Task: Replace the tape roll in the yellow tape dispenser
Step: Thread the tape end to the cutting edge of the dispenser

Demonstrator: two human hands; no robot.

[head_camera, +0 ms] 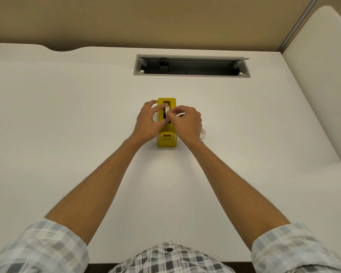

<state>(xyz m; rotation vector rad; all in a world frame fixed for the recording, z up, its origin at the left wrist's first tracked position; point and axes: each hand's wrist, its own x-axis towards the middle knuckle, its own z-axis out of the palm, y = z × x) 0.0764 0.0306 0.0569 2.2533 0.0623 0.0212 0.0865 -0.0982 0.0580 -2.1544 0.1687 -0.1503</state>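
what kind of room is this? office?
Probably an office workstation. A white desk has a built-in cable tray, a tan partition panel stands behind it, and both hands work on a yellow tape dispenser.

Dispensers: 1, yellow [166,138], mid-bench.
Tape rolls: 2 – one [167,111] in the dispenser, one [203,133] at dispenser's 3 o'clock, mostly hidden by wrist.
Hands: 2 – left [148,123], right [187,121].
Benches: 1, white [67,115].
Cable trays: 1 [191,66], 12 o'clock.
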